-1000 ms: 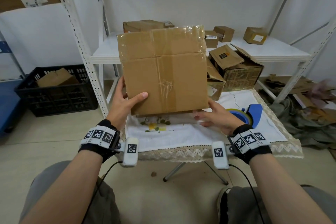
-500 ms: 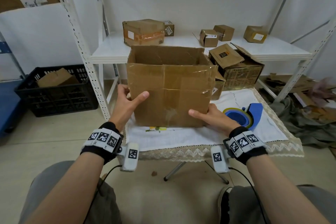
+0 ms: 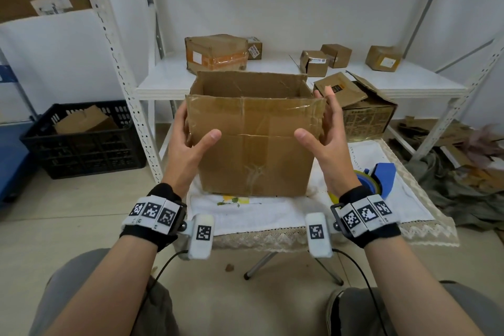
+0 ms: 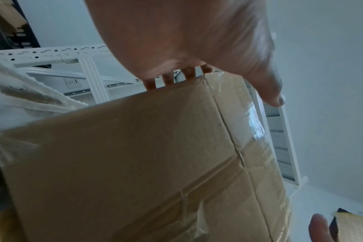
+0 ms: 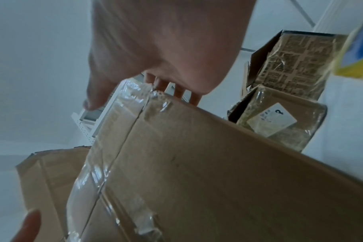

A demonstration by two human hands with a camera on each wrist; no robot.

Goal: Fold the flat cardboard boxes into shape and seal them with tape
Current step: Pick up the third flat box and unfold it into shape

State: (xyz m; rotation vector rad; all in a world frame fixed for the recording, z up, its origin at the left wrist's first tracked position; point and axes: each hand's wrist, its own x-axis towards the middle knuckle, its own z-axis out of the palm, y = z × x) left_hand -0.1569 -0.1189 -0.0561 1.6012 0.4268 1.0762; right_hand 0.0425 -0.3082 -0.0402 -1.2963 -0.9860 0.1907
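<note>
**Open box standing upright on worktop, both hands at its sides**

Cardboard box (image 3: 253, 144) is sitting on the white cloth (image 3: 272, 213) covering the worktop, open end facing up, clear tape showing along its front edges. Left hand (image 3: 188, 144) is lying against the left wall, fingers extended, thumb resting on the front face. Right hand (image 3: 324, 139) is mirroring it at the right wall, fingers straight and spread. Blue tape dispenser (image 3: 379, 177) is lying just right of the box.

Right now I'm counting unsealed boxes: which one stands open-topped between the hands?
The large cardboard box on the white cloth; its top is open, flaps upright.
</note>
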